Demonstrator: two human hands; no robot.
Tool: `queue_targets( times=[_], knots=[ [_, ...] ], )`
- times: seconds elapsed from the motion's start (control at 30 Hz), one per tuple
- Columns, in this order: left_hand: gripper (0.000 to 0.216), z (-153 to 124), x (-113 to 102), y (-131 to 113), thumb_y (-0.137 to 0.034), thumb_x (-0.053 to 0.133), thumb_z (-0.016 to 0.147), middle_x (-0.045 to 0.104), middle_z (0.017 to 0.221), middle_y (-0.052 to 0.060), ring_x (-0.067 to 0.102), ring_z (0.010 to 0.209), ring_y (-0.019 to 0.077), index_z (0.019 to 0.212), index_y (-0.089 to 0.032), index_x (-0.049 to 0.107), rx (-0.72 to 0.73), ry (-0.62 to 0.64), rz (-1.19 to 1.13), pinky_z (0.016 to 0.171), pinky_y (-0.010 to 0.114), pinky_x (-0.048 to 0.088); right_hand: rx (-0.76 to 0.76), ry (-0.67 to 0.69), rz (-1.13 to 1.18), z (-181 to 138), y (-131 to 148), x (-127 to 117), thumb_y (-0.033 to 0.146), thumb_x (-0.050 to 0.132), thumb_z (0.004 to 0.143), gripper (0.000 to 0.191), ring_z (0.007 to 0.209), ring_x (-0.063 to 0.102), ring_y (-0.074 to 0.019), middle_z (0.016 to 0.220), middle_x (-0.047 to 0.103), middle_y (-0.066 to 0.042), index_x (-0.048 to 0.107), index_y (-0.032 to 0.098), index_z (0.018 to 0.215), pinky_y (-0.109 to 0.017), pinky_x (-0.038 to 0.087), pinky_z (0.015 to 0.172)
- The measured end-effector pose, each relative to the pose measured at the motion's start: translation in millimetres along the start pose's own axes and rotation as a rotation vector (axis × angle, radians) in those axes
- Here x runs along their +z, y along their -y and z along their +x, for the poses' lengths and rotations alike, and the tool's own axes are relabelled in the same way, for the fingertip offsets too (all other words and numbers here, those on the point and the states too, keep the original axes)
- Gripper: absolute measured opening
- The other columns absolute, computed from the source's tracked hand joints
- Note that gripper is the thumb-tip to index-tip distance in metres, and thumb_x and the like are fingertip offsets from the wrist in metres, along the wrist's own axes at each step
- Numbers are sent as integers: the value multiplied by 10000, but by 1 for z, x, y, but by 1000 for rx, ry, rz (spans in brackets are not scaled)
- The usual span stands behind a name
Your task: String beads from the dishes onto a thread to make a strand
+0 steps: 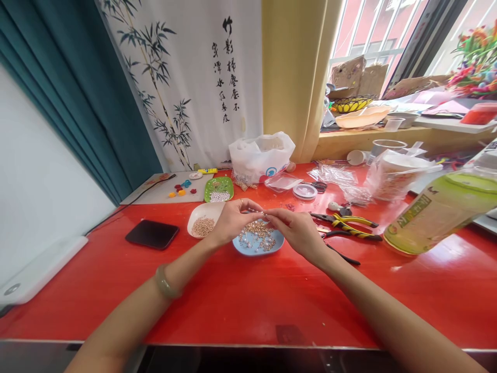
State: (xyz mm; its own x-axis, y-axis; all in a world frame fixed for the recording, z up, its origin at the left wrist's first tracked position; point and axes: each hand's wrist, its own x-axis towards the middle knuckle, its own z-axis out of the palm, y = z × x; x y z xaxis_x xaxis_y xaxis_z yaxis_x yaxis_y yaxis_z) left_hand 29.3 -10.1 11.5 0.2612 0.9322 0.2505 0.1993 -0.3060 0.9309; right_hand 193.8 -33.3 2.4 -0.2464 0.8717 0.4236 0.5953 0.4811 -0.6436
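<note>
Above the blue plate (258,253), the fingertips of both hands meet in a pinch. My left hand (234,220), with a ring on one finger, and my right hand (297,228) are closed on a small beaded piece (259,211), mostly hidden by the fingers. Gold and pearly beads (256,238) lie on the plate below. To its left a white dish (192,213) holds small gold beads (203,226), partly behind my left hand. Farther back, a green basket (208,187) contains white beads (220,196).
A phone (152,234) lies on the left of the red table (217,300). Yellow-black pliers (345,223) lie right of my right hand, near a large green bottle (438,207). Behind are a white plastic bag (262,155), a round lid (305,191), scissors (320,186) and clear packets (337,176).
</note>
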Motion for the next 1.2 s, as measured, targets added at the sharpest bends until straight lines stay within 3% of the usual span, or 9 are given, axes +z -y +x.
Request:
queue_targets(
  times=[0.43, 0.9, 1.2],
  knots=[
    [242, 1, 5, 2, -274, 713, 519, 614, 642, 19, 549, 596, 100, 664, -118, 598, -130, -38, -235, 592, 240, 442, -66, -43, -158, -2, -1, 1, 276, 428, 813, 248, 664, 648, -159, 739, 693, -27, 631, 200, 934, -236, 456, 586],
    [241, 2, 3, 4, -267, 720, 502, 609, 614, 15, 543, 574, 95, 651, -117, 604, -147, -8, -288, 586, 238, 440, 25, 14, 165, 0, 2, -1, 256, 442, 789, 216, 653, 648, -141, 709, 685, -24, 633, 188, 862, -240, 501, 621],
    [252, 3, 2, 8, -288, 719, 508, 630, 666, 27, 565, 621, 111, 662, -122, 609, -92, 16, -262, 632, 256, 454, 40, 28, 214, 0, 2, -1, 259, 443, 789, 211, 676, 651, -143, 729, 684, -32, 625, 182, 862, -249, 513, 640]
  ],
)
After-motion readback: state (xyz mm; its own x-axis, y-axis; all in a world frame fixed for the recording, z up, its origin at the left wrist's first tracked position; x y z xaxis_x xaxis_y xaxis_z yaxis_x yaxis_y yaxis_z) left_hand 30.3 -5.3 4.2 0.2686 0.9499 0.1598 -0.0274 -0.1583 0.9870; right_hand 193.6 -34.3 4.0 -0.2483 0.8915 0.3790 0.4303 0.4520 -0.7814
